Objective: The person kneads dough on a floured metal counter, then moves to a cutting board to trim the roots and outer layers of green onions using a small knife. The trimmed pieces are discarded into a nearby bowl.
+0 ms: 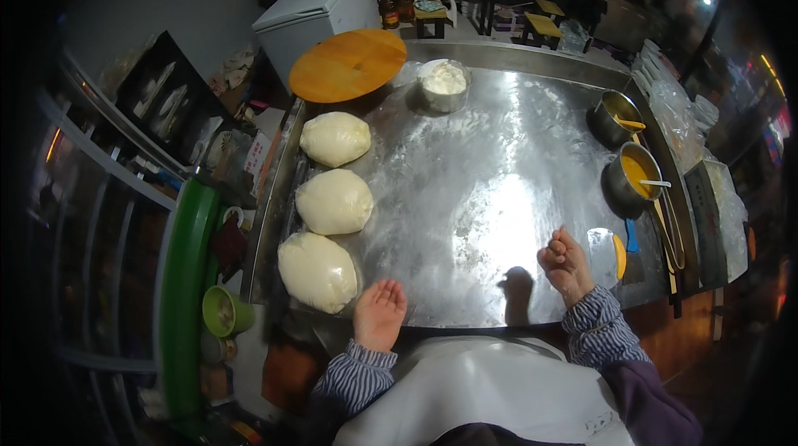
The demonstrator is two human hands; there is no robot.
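Observation:
My left hand (381,315) is at the near edge of the metal worktable (416,197), fingers stretched out, holding nothing. Just left of it lies the nearest of three pale, rounded dough lumps (318,272), all with a glossy, film-like surface. The middle dough lump (334,202) and the far dough lump (335,138) line up behind it. My right hand (565,266) hovers over the near right part of the table with its fingers curled together; nothing shows in them. To its right lie a scraper with a yellow handle (620,256) and one with a blue handle (631,236).
A bowl of white flour (445,84) stands at the back beside a round wooden board (349,65). Along the right edge are a metal pot of yellow liquid (637,174), another pot (616,118) and long wooden sticks (665,234). A green bin (226,311) stands left of the table.

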